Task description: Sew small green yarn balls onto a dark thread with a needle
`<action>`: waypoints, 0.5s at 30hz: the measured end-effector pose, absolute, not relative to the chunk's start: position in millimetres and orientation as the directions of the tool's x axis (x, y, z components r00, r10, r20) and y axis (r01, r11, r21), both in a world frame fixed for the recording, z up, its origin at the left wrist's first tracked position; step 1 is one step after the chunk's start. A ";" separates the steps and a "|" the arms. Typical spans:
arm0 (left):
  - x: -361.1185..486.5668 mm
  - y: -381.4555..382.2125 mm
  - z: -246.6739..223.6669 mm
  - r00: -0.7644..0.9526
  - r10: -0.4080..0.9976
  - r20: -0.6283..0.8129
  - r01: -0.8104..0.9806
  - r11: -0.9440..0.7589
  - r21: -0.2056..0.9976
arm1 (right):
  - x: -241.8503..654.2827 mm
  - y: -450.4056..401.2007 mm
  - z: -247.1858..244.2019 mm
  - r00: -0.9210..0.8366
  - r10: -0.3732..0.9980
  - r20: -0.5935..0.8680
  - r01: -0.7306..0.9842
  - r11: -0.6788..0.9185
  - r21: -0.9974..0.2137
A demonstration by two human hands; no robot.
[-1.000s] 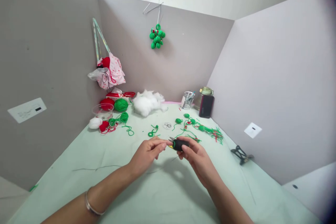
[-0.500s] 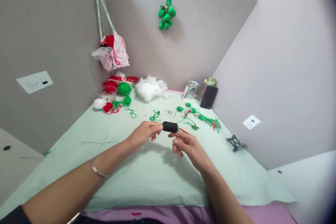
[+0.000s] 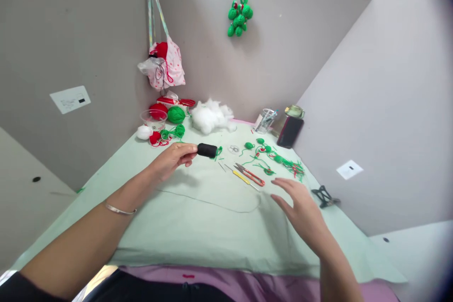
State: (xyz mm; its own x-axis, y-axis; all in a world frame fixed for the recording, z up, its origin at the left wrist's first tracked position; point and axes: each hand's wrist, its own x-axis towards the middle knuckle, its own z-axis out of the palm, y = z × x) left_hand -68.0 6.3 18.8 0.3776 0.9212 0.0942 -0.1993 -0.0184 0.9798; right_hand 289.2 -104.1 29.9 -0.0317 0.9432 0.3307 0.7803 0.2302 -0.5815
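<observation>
My left hand (image 3: 177, 158) pinches one end of a black thread spool (image 3: 207, 150), held above the pale green cloth (image 3: 198, 226). To the right, my right hand (image 3: 295, 198) is raised with thumb and fingers apart and nothing seen between them. Between the hands lie red-handled thread snips (image 3: 253, 175) and a yellow-handled hook (image 3: 241, 177). Thin dark thread (image 3: 219, 205) curves over the cloth below the spool. Small green yarn pieces (image 3: 266, 149) with red bits lie beyond my right hand.
White stuffing (image 3: 211, 116), a green yarn ball (image 3: 176, 114) and a clear bowl (image 3: 153, 120) stand at the back left. A clear cup (image 3: 265, 121), a phone (image 3: 290, 132) and a black stand (image 3: 324, 197) are on the right. A bag (image 3: 170, 63) hangs on the wall.
My left hand has carried the spool left and up. My right hand has moved away from it to the right and opened wider. The snips and hook now show, and the view has shifted.
</observation>
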 end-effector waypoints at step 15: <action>-68.4 -2.4 27.5 0.504 0.855 0.124 -0.067 -0.104 0.992 | 214.5 -61.8 32.7 -0.247 0.966 0.080 0.119 0.112 -0.987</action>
